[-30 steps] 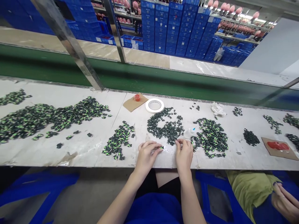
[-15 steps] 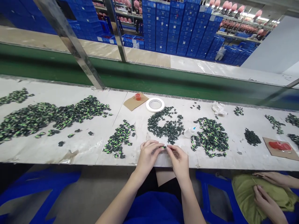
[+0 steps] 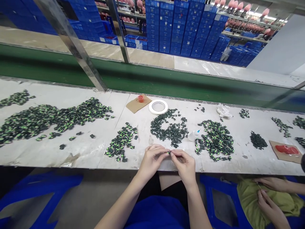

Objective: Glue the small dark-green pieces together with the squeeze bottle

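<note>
Head view: both my hands are in front of me, just above the near edge of the white worktable (image 3: pixel 88 154). Left hand (image 3: pixel 151 160) has thumb and fingertips pinched on a small black-and-green part (image 3: pixel 169 153). Right hand (image 3: pixel 184 165) meets it from the other side, thumb and index finger closed on the same part. Fingertips nearly touching, part between them, mostly covered, so can't tell its exact shape or how it's turned.

Just beyond my fingers: curved pile of small dark pieces (image 3: pixel 175 132). Right of that, white squeeze bottle (image 3: pixel 192 135) with blue tip, tilted, next to a black-and-green pile (image 3: pixel 216 140). Left of my hands, a smaller black-and-green pile (image 3: pixel 121 143); farther left, a long heap of similar parts (image 3: pixel 28 122).

Behind the curved pile: white tape roll (image 3: pixel 158 113) lying flat, then a cardboard piece (image 3: pixel 135 106) with a red cup (image 3: pixel 140 98) on it. Crumpled white tissue (image 3: pixel 224 111) toward the back right.

Past the table, a green strip (image 3: pixel 152 79) and stacked blue crates (image 3: pixel 176 28). To my right, a co-worker's hands (image 3: pixel 274 208) over olive-green fabric (image 3: pixel 247 198), holding something thin, too small to identify.
</note>
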Motion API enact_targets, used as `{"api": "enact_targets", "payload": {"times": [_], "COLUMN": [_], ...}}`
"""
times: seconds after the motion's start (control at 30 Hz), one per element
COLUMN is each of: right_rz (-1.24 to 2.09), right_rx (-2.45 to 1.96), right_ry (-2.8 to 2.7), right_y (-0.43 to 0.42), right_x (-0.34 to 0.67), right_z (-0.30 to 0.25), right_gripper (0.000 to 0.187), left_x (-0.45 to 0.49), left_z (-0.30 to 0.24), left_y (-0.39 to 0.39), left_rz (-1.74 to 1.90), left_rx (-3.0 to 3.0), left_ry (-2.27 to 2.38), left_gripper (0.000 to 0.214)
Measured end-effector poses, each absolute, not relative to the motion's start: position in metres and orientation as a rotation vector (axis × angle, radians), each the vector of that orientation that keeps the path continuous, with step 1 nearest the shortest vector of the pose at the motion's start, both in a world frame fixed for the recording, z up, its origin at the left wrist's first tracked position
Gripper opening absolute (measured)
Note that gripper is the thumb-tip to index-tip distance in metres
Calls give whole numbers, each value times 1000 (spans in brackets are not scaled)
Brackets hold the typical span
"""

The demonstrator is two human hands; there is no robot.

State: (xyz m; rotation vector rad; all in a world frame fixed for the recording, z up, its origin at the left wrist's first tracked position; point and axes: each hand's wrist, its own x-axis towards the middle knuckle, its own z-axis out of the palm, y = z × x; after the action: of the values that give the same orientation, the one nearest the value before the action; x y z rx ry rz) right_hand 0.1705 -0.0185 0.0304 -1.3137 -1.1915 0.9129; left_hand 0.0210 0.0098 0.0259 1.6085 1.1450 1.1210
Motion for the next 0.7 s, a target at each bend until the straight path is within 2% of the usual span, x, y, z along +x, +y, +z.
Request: {"api": "enact_targets", "payload": {"times": [0.27, 0.47, 0.7], "right_rz": [738, 823, 795], "right_rx": [-1292, -1271, -1320], "right_ry": [-1401, -1472, -1500], "right_y": [-22, -22, -23], "right_x": [175, 183, 184], "right_z": [38, 47, 46], "right_gripper": [7, 27, 23], "left_x": [24, 20, 24], "left_z": [37, 51, 59], "left_y": [1, -2, -9], "left_rz": [1084, 888, 842], "left_rx": [1557, 1768, 1850], "left_ry": [1207, 1286, 1336], "left_gripper": [13, 23, 24]}}
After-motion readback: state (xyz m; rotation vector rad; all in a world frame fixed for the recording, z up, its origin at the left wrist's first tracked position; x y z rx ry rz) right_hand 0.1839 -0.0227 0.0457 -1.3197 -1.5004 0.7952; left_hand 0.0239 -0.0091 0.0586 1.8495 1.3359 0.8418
